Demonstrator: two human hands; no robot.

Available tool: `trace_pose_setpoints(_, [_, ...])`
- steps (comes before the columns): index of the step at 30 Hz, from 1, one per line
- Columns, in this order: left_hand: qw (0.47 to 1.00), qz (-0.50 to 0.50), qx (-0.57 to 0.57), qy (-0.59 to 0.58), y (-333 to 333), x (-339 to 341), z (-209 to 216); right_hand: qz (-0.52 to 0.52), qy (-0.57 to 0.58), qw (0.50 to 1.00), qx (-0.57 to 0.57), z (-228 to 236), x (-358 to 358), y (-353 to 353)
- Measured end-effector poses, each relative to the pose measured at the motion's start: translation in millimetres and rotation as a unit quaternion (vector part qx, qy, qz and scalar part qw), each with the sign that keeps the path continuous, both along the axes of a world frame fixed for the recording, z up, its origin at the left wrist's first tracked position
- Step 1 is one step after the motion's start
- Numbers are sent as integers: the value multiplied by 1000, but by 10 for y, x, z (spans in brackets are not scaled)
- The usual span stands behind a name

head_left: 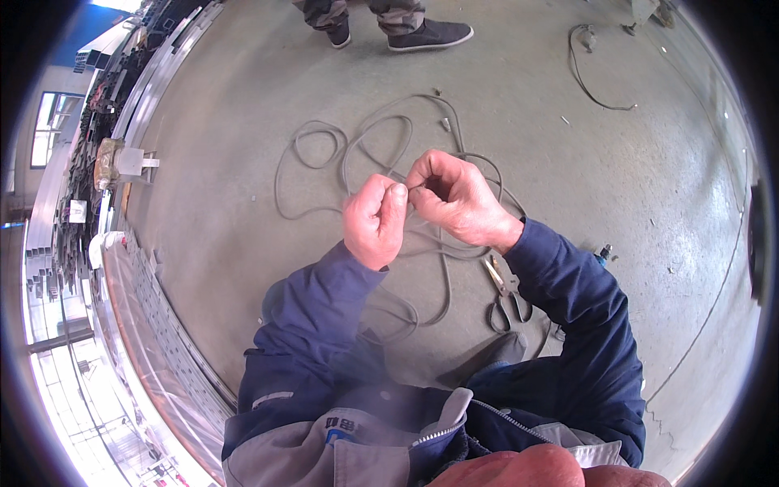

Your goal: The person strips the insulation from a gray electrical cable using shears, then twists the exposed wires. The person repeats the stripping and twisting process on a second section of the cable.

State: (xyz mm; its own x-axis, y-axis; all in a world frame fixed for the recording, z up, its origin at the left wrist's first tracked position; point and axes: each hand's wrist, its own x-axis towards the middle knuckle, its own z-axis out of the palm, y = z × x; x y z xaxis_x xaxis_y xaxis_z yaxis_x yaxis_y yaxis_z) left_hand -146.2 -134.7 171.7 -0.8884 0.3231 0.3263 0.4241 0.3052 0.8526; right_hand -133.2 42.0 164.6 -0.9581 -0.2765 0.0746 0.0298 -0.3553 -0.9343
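Left hand (pixel 375 223) beside right hand (pixel 464 203), above looped cable (pixel 448 286).

From the person's head, the fisheye view looks steeply down over the jacket (pixel 373 458) at the lower edge, straight lines bowing toward its dark rim. The left hand (pixel 375 223) and right hand (pixel 464 201) sit close at mid-frame; the floor (pixel 600 170) lies farther off, reaching another person's shoe (pixel 430 35) near the upper edge.

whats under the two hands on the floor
Beneath the left hand and right hand, loops of grey cable lie on the floor. The stretches directly behind both hands are covered, so the cable's path there cannot be seen.
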Motion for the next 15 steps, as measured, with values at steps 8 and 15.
trace_pose_setpoints(8, [992, -31, -69, 101, 12, -15, -23, 11, -41, 989, 143, 93, -67, 136])
trace_pose_setpoints(15, [979, -99, -107, 145, 42, -90, -34, 9, -112, 984, 135, 121, -84, 201])
